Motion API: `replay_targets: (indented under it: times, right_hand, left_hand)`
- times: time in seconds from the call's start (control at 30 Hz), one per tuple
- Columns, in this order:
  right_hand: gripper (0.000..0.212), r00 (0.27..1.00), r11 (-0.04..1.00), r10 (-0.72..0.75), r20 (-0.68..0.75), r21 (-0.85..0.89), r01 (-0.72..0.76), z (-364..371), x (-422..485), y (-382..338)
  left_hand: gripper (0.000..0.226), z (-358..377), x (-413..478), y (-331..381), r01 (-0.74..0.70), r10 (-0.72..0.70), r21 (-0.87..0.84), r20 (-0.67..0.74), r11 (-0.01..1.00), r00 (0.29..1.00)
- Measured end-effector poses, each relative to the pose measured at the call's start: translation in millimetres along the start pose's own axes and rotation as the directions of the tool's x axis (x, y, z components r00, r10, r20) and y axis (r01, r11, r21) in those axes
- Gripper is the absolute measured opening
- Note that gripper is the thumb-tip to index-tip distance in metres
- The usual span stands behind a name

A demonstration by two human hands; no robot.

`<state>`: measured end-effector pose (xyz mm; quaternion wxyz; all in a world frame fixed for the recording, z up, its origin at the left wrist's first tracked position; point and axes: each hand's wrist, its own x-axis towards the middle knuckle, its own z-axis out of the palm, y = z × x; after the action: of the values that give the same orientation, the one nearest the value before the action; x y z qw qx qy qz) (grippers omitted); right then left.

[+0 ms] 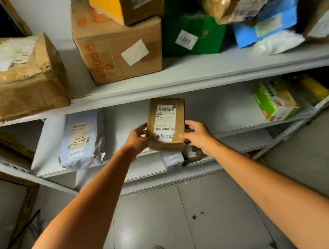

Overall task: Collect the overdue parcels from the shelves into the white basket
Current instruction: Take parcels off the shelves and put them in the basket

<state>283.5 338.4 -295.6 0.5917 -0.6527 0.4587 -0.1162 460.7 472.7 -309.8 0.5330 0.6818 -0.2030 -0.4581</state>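
Brown cardboard is what I have in hand: one small parcel (166, 122), lifted clear of the boards in front of the middle shelf (236, 133). My left grip (138, 138) is clamped on its lower left edge, thumb across the front. My right grip (197, 136) curls round the lower right corner. I judge I hold it low and upright like this so the shipping label and the white sticker under it face me, uncovered, for checking whether it is overdue. Two grips also keep a light box square. The white basket is not in view, so the carry is not yet done.

Counting the rest: on the top shelf (195, 69) are three cardboard boxes (118, 56), one stacked on another, plus one green box (191, 35) and one blue packet (268, 21). The middle shelf has one grey mailer bag (82, 140) and one green-and-white carton (275, 101). Below the parcel lie at least two small packets (172, 160), partly hidden.
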Motion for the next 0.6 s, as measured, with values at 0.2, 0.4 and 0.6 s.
replay_targets:
  times: [0.2, 0.4, 0.6]
  right_hand:
    - [0.078, 0.992, 0.998, 0.036, -0.121, 0.065, -0.028, -112, -37, 34]
    - [0.057, 0.968, 0.983, 0.078, -0.24, 0.178, -0.035, -218, -93, 73]
    - [0.056, 0.904, 0.967, 0.162, -0.397, 0.246, -0.066, -291, -145, 126]
  left_hand:
    - [0.072, 118, 6, 18, 0.015, -0.028, 0.095, 0.14, 0.995, 0.99]
    - [0.075, 239, -3, 24, -0.029, -0.037, 0.239, 0.267, 0.971, 0.963]
    - [0.064, 350, -13, 7, -0.08, -0.046, 0.286, 0.41, 0.955, 0.911]
